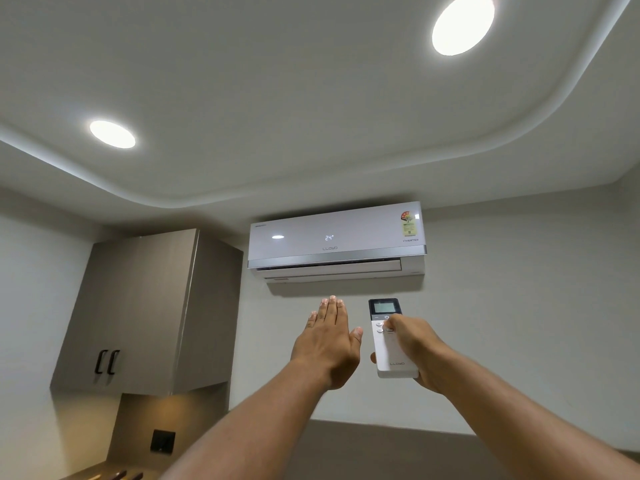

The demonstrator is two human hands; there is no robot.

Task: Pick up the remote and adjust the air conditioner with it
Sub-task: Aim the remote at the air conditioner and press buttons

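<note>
Below the wall-mounted air conditioner (336,241), whose panel reads 24, the right hand (417,351) grips the white remote (390,337) upright with its thumb on the buttons, while the left hand (329,341) is raised beside it, flat and empty, fingers together, near a grey cabinet (145,306).
</note>
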